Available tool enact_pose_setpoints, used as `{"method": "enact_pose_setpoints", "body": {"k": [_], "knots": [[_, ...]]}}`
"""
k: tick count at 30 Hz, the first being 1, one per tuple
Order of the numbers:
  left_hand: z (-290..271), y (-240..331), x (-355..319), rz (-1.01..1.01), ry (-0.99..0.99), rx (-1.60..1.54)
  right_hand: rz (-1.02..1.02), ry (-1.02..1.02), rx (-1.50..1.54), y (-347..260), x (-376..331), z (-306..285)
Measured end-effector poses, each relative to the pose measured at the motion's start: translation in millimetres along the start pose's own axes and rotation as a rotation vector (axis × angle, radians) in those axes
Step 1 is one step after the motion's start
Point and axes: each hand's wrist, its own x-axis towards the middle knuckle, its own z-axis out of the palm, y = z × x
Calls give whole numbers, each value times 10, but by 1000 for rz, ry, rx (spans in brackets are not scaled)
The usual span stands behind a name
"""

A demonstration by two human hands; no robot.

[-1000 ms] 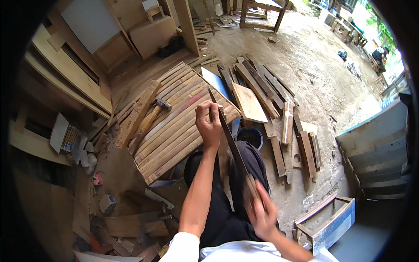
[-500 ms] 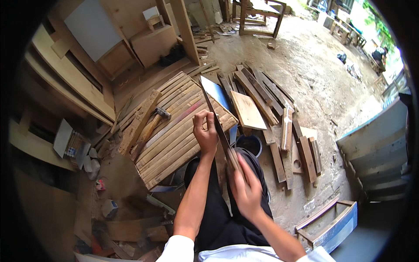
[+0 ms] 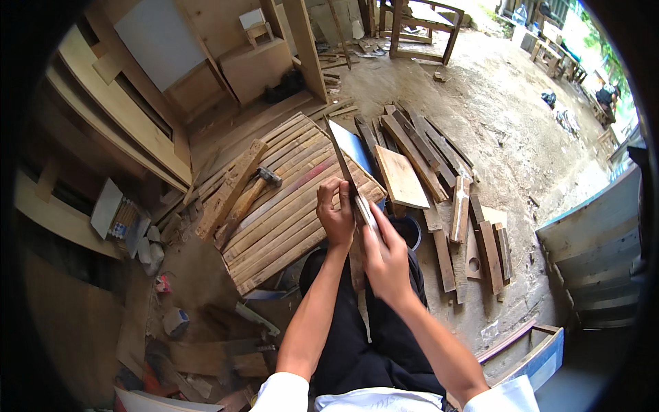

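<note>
A long, thin dark piece (image 3: 344,163), seen nearly edge-on, slants up and away in front of me; whether it is wood or metal I cannot tell. The fingers of my left hand (image 3: 336,213) are closed around its middle. My right hand (image 3: 386,264) is closed on a small, flat, light-edged piece (image 3: 366,211), pressed along the right side of the dark one. Its kind is hidden by my fingers. Below my hands, the dark piece's lower end hangs between my knees, over my black trousers.
A low slatted wooden bench (image 3: 288,213) stands ahead to the left, bearing a hammer (image 3: 269,176) and a thick wooden beam (image 3: 233,185). Wood offcuts (image 3: 412,154) and a pale board (image 3: 401,177) lie to the right. A dark bucket (image 3: 412,232) sits by my right knee.
My right hand has slid up along the dark piece, closer to my left hand. The left keeps its hold. The whole view has shifted slightly.
</note>
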Motion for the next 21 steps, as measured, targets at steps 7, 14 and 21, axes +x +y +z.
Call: {"method": "enact_pose_setpoints", "body": {"k": [7,14,21], "knots": [[-35,-18,-89,-36,-10,63,242,-116,-75,-1006,-1574,-492],[-15,54,-27,76,10,106,157,35,47,102,268,69],[-41,-36,-73,79,7,238,316,-59,-177,-755,-1277,-480]]}}
